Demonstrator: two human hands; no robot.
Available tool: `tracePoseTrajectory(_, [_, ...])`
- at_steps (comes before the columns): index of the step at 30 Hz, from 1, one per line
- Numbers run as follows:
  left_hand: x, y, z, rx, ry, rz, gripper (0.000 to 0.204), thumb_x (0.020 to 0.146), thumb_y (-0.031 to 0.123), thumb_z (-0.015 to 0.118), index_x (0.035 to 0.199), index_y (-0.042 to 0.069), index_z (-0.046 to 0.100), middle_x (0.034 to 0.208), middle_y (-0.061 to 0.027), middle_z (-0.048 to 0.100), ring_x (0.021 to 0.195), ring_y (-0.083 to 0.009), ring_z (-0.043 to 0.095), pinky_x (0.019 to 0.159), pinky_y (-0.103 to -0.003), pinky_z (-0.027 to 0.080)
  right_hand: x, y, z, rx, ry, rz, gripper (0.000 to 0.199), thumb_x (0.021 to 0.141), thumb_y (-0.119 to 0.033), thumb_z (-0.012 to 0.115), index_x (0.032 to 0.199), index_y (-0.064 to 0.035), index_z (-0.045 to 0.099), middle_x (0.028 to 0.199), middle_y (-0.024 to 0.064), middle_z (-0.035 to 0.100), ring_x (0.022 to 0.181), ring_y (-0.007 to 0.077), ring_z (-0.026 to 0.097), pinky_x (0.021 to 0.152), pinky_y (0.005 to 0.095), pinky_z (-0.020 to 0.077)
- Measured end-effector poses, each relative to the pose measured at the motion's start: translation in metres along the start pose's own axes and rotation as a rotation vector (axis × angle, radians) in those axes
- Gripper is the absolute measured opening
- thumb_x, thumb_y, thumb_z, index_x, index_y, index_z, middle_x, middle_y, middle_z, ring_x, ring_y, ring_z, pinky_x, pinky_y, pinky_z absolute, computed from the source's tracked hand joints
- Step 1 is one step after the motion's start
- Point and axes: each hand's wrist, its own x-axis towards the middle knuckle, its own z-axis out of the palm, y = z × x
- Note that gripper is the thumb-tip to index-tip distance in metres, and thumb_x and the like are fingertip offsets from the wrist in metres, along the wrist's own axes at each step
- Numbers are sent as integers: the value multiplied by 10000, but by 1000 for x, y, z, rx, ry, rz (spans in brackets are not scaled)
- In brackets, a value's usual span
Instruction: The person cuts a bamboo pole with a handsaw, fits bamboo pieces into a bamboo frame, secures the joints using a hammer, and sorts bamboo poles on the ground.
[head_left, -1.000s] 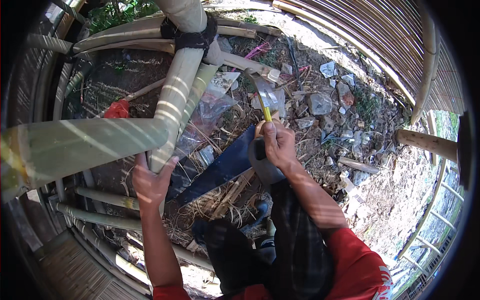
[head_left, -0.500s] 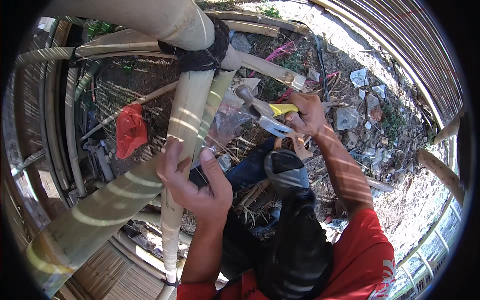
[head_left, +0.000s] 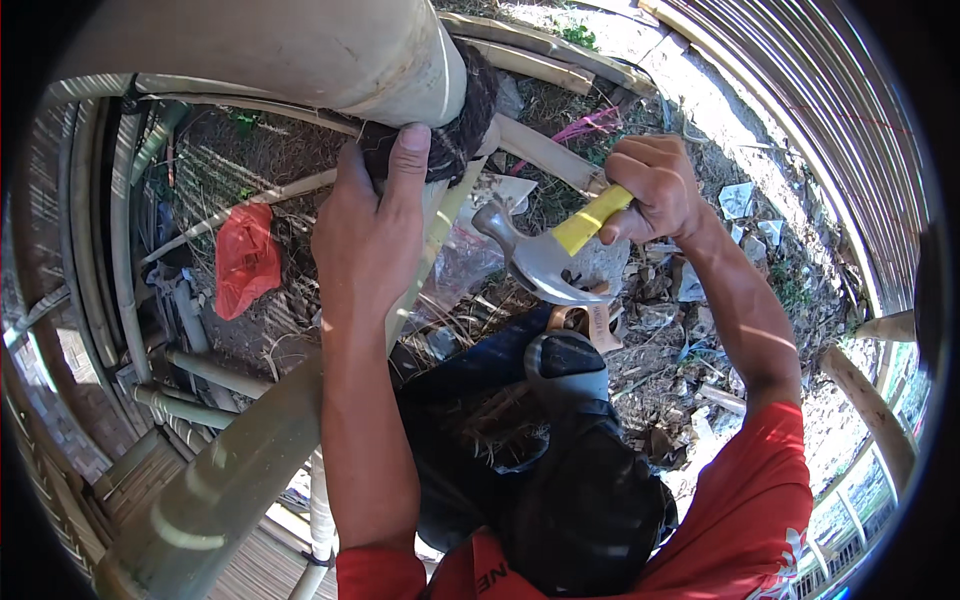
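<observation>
My right hand (head_left: 658, 190) is closed round the yellow handle of a claw hammer (head_left: 545, 262), whose grey metal head hangs in mid-air to the right of an upright bamboo post. My left hand (head_left: 375, 225) is wrapped round the top of that post, thumb pointing up against the dark fibre lashing (head_left: 470, 125); its fingers are partly hidden on the far side. The lashing binds the joint just under a thick bamboo pole (head_left: 330, 50) at the upper left. A split bamboo strip (head_left: 440, 235) runs down beside the post.
A thick green bamboo pole (head_left: 215, 480) slants across the lower left. A red plastic bag (head_left: 247, 262) lies on the ground at left. Stones and litter cover the ground to the right, below a slatted bamboo wall (head_left: 800, 110). My shod foot (head_left: 567, 365) is below the hammer.
My left hand has risen from in front of the post, where it was open, and now wraps the post at the lashing. My right hand has moved up and right, and the hammer has turned.
</observation>
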Motion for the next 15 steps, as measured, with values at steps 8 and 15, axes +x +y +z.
tracePoseTrajectory(8, [0,0,4,-115,-7,59,1042,951,786,452,1498,-101,417,1323,-374,607,1289,-502,572,1105,-476,421,10,11,0,96,45,-125,674,791,-744,706,669,-102,538,577,26,458,465,230,534,420,386,417])
tracePoseTrajectory(15, [3,1,4,-78,3,53,1007,969,762,444,1501,-92,417,1320,-364,614,1284,-501,576,1098,-474,424,8,11,7,129,105,-122,711,777,-769,702,617,-113,478,559,21,435,461,217,508,407,366,397])
